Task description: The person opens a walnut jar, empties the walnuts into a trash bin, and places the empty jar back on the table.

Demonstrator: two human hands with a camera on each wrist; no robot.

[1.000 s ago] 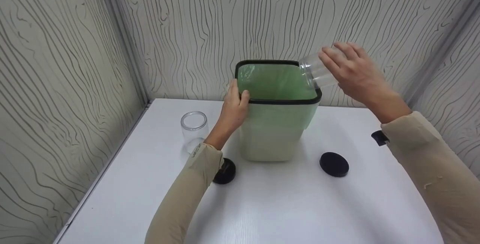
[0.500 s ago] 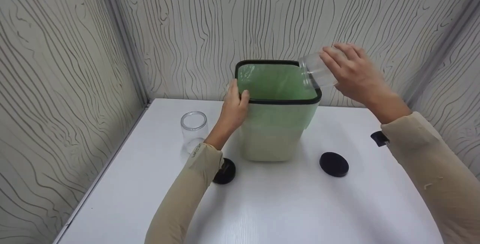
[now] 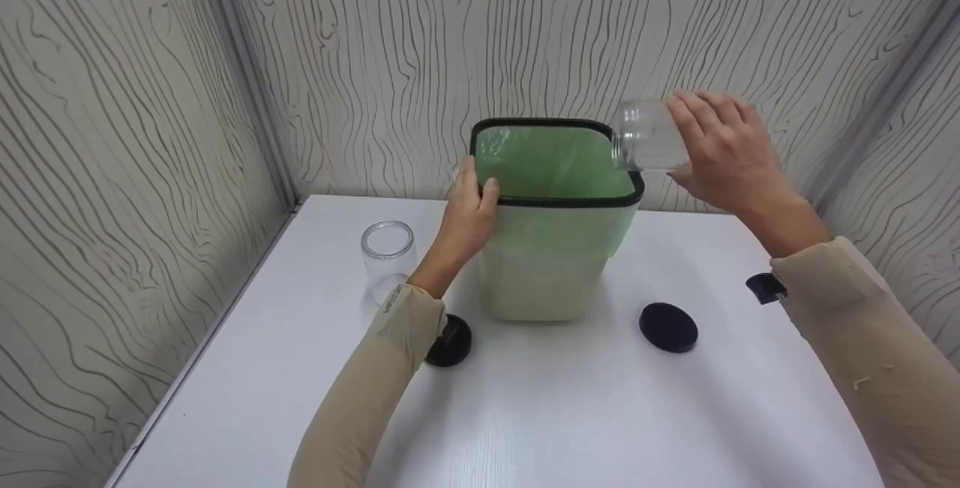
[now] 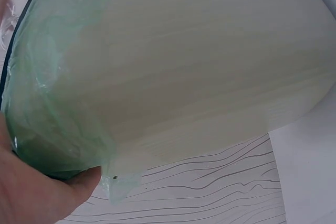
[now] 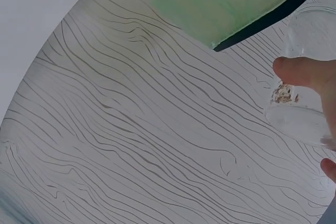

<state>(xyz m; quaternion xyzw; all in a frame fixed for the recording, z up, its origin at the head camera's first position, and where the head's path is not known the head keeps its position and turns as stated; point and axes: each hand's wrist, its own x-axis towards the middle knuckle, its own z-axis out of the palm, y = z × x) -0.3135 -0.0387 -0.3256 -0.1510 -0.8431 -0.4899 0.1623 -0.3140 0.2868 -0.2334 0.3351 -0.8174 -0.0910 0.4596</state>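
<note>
A pale trash bin (image 3: 544, 285) with a black rim stands on the table, lined with a green plastic bag (image 3: 540, 161) folded over its top. My left hand (image 3: 471, 218) grips the bin's left front corner at the rim, thumb outside on the bag. Above the opposite side, my right hand (image 3: 729, 150) holds a clear jar (image 3: 649, 135) by its base end, tipped sideways with its mouth overlapping the right rim. In the right wrist view, small brown bits (image 5: 282, 93) cling inside the jar near the thumb.
Left of the bin, a second clear jar (image 3: 388, 248) stands upright on the white table (image 3: 555, 413). One black lid (image 3: 451, 341) lies partly behind the left sleeve, another black lid (image 3: 668, 327) right of the bin. Patterned walls (image 3: 420, 37) rise behind and at the sides.
My right hand and the tipped jar have shifted slightly right, and the jar now lies closer to level. The left hand and the bin stay put.
</note>
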